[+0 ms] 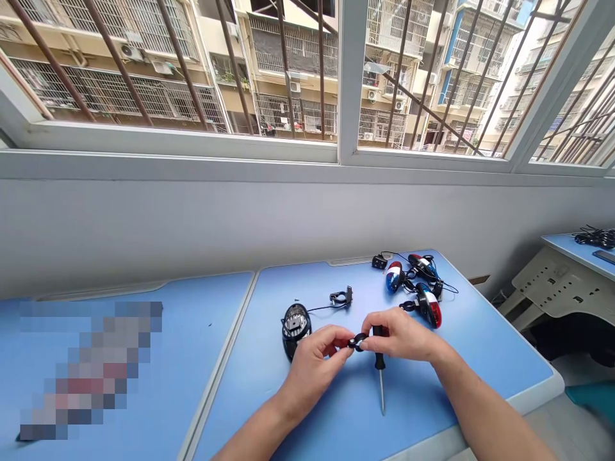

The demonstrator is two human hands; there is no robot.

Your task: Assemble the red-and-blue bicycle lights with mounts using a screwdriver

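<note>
My left hand (314, 362) pinches one end of a small black ring-shaped clamp (356, 343) between thumb and fingertips. My right hand (403, 334) is closed on the clamp's other side. A screwdriver (379, 362) with a black handle is also tucked in my right hand, its metal shaft pointing down toward me. Just beyond my left hand is a black oval housing (296, 325) with a chrome-like face. Its thin cable runs right to a small black bracket piece (341, 297). The fingers partly hide the clamp.
Several red, white and blue bike lights (425, 304) with black clamps and wires are grouped at the back right of the blue table (331, 422). A small black box (379, 261) lies behind them. A pixelated object (96, 371) is at left. Beyond stands a barred window.
</note>
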